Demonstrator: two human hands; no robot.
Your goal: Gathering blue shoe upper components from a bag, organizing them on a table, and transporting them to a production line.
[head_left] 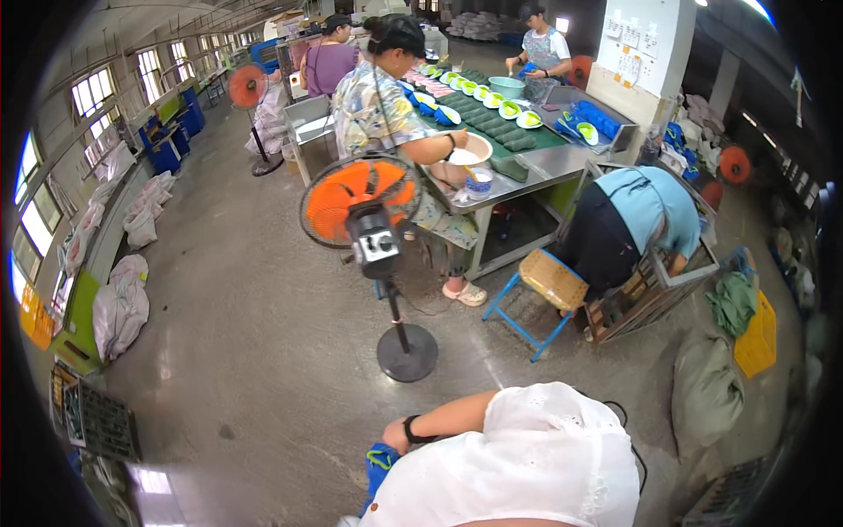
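At the lower edge, my right arm reaches leftward out of a loose white sleeve, with a black band at the wrist. My right hand is closed on a blue piece with lime-green trim; its exact kind cannot be made out. The piece hangs beside the front of my white shirt, which hides its lower part. My left hand is not in view.
Ahead stands a floor fan on a round base. Behind it, several people work around a long table bearing rows of green-and-white pieces. A person in light blue bends over a metal-framed rack near a stool. Sacks lie right.
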